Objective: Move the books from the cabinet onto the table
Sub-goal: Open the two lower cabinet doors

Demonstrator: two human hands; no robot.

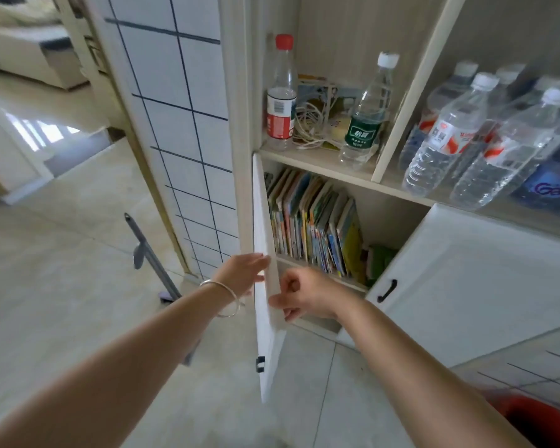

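Note:
A row of colourful thin books (317,221) stands upright on the lower shelf of the cabinet (324,160), leaning left. The white left cabinet door (269,357) is swung open towards me, edge-on. My left hand (243,273) rests with straight fingers on the door's outer face near its top edge. My right hand (307,295) is just inside the door below the books, fingers curled, thumb against the door's inner face, holding nothing. No table is in view.
The right cabinet door (466,286) with a black handle is closed. Plastic bottles (280,92) and a tangle of cables sit on the upper shelf; several water bottles (459,134) lie to the right. A mop handle (149,253) leans at left. A red object (537,421) is at bottom right.

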